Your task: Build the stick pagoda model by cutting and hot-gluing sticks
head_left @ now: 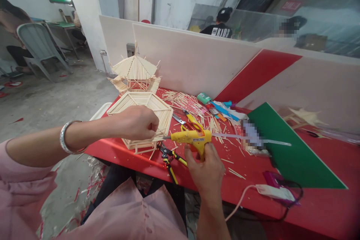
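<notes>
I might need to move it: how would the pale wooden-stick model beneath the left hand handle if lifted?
Probably light: the pale wooden-stick model is built from thin sticks. Its slender lower sticks might snap if gripped.

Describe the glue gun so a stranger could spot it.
Find the red table, then the right hand over its near edge. It holds the yellow glue gun, which, unlike the yellow-handled pliers nearby, has a long pale stick jutting from its back.

The glue gun (194,137) is yellow and almost level, its tip close to the near edge of the model (149,99). The model has a hexagonal roof of pale sticks, with thin legs below.
</notes>
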Action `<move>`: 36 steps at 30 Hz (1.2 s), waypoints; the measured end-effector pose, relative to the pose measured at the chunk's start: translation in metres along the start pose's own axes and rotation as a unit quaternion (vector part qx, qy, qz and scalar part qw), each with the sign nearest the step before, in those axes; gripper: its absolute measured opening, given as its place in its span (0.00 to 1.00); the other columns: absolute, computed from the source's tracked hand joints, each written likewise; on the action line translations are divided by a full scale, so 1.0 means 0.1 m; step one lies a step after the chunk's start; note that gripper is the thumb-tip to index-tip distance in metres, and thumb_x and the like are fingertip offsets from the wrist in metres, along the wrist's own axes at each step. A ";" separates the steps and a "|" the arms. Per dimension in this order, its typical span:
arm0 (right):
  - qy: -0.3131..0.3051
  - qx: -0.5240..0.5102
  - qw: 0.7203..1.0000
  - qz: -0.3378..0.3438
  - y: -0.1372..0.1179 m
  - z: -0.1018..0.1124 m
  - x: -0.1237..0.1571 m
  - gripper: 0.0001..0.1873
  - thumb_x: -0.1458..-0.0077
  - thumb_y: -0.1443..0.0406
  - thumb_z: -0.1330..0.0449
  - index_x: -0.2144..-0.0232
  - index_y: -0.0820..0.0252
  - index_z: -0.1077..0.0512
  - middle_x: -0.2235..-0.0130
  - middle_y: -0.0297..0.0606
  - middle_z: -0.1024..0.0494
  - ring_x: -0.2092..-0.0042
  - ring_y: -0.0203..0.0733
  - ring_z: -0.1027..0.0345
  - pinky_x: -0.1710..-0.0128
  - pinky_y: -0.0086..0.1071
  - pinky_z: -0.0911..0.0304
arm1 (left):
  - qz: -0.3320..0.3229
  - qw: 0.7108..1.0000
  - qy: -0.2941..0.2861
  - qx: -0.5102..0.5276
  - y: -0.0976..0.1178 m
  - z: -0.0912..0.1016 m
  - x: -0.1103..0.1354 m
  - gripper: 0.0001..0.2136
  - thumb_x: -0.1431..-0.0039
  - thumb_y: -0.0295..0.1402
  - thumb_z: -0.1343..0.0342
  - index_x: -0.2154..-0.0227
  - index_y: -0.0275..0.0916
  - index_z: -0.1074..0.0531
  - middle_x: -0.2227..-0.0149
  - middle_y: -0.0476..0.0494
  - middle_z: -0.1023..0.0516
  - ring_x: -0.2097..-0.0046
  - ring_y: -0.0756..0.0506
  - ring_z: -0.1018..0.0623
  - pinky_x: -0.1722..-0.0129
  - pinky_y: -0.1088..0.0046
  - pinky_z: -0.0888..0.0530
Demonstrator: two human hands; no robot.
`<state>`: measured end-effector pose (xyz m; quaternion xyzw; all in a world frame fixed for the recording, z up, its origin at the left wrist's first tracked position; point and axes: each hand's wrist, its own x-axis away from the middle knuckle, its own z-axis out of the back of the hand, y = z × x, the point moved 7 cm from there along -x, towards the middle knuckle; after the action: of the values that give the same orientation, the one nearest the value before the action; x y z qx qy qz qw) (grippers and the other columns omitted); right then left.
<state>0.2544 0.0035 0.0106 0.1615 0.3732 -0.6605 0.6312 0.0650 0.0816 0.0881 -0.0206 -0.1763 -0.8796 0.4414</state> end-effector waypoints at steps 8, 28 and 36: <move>0.147 0.025 0.986 0.069 -0.11 0.08 0.26 0.13 0.47 0.56 0.36 0.70 0.58 0.34 0.76 0.34 0.30 0.74 0.40 0.34 0.73 0.31 0.38 | 0.004 1.000 -0.004 -0.011 0.01 0.00 0.00 0.10 0.52 0.27 0.48 0.73 0.39 0.21 0.72 0.47 0.19 0.73 0.50 0.27 0.73 0.74 0.41; 0.170 -0.018 0.982 0.076 -0.19 -0.07 0.49 0.20 0.49 0.59 0.33 0.57 0.60 0.34 0.68 0.41 0.21 0.69 0.42 0.26 0.70 0.33 0.32 | -0.004 1.000 0.005 -0.023 0.04 -0.02 -0.01 0.10 0.51 0.29 0.48 0.73 0.39 0.21 0.73 0.47 0.20 0.73 0.51 0.27 0.73 0.74 0.40; 0.165 0.023 0.985 0.043 -0.13 -0.09 0.44 0.14 0.49 0.57 0.34 0.66 0.59 0.31 0.77 0.35 0.25 0.77 0.39 0.31 0.75 0.31 0.36 | -0.006 1.000 0.013 -0.010 0.03 -0.01 -0.01 0.08 0.52 0.28 0.47 0.74 0.39 0.21 0.74 0.48 0.20 0.73 0.50 0.27 0.73 0.74 0.39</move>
<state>0.2327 -0.0222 -0.0218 0.2990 0.4499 -0.6050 0.5850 0.0675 0.0802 0.0877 -0.0128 -0.1622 -0.8841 0.4380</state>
